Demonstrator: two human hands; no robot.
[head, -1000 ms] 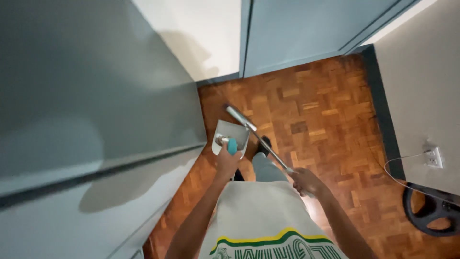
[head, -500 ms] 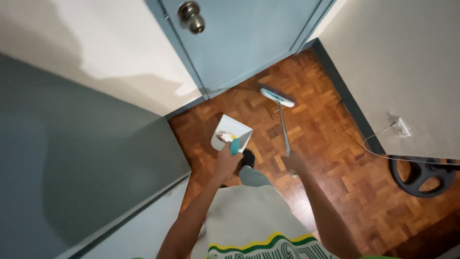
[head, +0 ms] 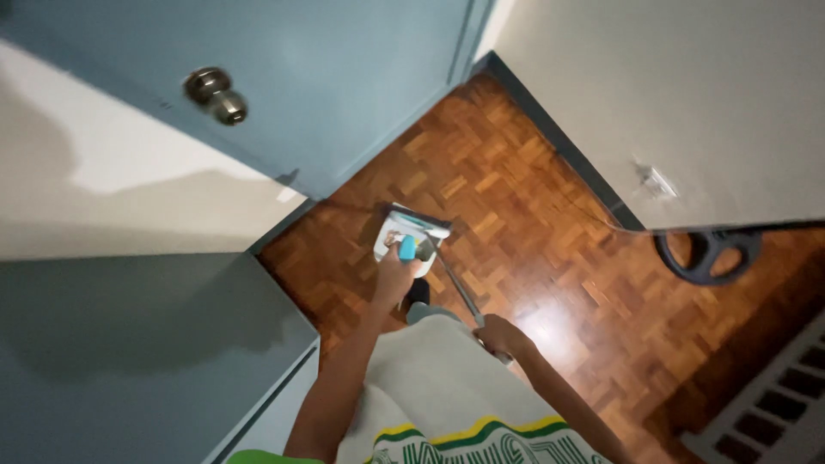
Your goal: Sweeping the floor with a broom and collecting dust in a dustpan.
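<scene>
The person stands on the wood-block floor point(head: 533, 232) near the blue door point(head: 326, 77), looking straight down. Their left hand point(head: 400, 271) is closed round the turquoise handle of a white dustpan point(head: 404, 234), which sits low by the floor just ahead of their feet. Their right hand point(head: 503, 337) is wrapped round the thin metal stick of a broom point(head: 451, 279), gripping it near the top end. Half a second ago the broom head lay out on the floor well clear of the pan, over towards the door; now the head has come right back to the pan's far edge and seems to touch it, though the blur makes the exact contact hard to judge. The pan itself has hardly shifted relative to the feet. To my eye that reads as a sweeping stroke just finished, with whatever was on the floor drawn up to the pan's mouth; I cannot see any dust or crumbs at this size. The view has also swung, so the round door knob point(head: 215, 94) now shows at upper left, and a black ring-shaped thing point(head: 709, 253) lies by the wall at right.
</scene>
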